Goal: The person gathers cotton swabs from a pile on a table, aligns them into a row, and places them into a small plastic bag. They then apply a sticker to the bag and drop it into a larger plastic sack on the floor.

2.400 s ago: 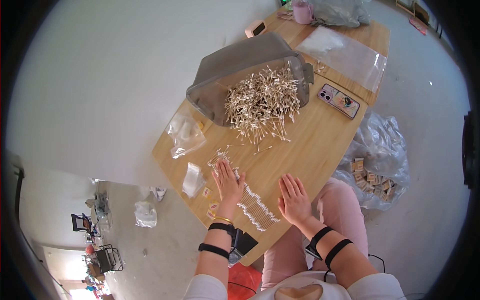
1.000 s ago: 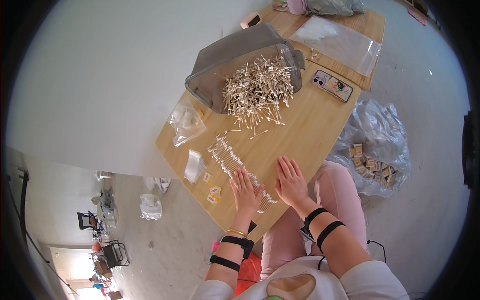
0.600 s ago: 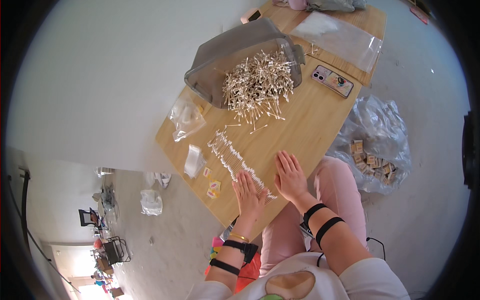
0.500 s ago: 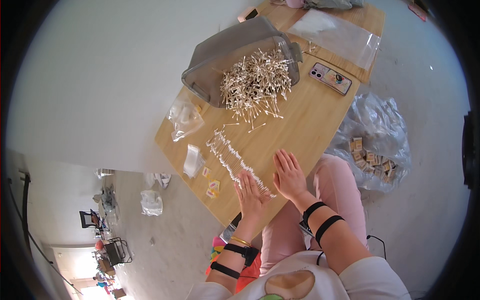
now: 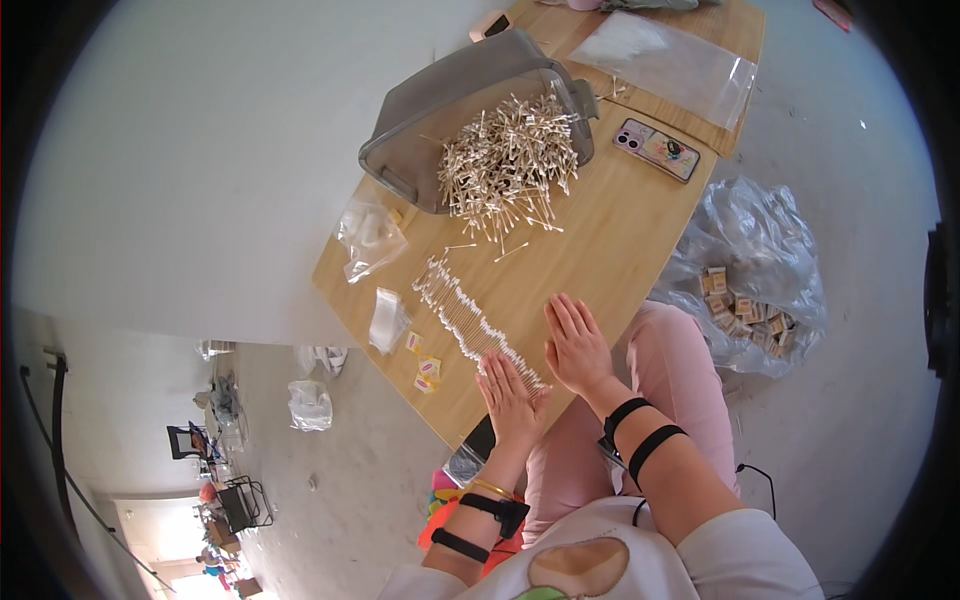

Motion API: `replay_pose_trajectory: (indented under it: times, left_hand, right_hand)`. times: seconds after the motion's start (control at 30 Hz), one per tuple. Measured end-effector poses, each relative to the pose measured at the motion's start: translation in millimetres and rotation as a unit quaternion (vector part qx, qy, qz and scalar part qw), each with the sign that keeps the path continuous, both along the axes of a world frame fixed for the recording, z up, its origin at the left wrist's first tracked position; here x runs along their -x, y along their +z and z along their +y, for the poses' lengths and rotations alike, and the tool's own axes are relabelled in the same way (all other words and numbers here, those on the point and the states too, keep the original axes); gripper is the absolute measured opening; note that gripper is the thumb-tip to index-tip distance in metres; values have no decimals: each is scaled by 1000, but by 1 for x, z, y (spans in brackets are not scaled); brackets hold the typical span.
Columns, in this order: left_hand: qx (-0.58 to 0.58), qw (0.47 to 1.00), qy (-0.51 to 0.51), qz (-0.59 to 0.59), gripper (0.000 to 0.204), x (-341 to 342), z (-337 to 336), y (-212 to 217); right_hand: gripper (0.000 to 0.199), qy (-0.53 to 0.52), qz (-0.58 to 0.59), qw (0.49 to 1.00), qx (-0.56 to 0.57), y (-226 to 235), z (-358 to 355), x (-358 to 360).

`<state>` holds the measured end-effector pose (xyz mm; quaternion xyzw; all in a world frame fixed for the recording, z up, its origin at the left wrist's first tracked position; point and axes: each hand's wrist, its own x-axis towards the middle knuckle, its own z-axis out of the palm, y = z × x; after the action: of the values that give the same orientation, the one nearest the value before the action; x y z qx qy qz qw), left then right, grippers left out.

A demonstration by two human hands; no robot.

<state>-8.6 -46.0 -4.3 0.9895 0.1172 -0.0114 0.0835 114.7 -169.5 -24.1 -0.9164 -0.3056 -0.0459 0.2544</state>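
Note:
A long row of cotton swabs (image 5: 462,312) lies side by side across the wooden table (image 5: 610,240). My left hand (image 5: 510,402) rests flat, fingers apart, on the near end of that row by the table's edge. My right hand (image 5: 574,345) lies flat on the bare wood just right of the row, holding nothing. Farther back, a big loose heap of cotton swabs (image 5: 510,165) spills out of a tipped grey plastic bin (image 5: 440,100).
A phone (image 5: 656,149) lies right of the heap, a clear plastic bag (image 5: 672,62) behind it. Small clear bags (image 5: 372,238) and little packets (image 5: 428,367) sit at the table's left edge. On the floor, right, a plastic sack of small boxes (image 5: 745,290).
My left hand has slid from the middle of the table toward the near edge, along the swab row. The right hand stayed flat beside it, shifting slightly.

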Motion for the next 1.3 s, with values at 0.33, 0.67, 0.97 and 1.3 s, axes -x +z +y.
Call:
replay_pose_trajectory:
  times: [0.33,0.67,0.97,1.3]
  left_hand:
    - [20,999,-19,-16,94,7,-15,-5]
    - [85,994,12,-62,87,13,-6,7]
    - [31,990,114,78,56,117,30,29]
    - [117,945,306,9,27,331,52,-22]
  right_hand:
    - [61,-1,-3,1000,-4,-4,-1,-1]
    - [63,-5,-9,1000,0,-3,0,1]
    - [63,-10,-30,1000,0,-14,-4,0]
    - [33,48,179,983,10,19,-68,-48]
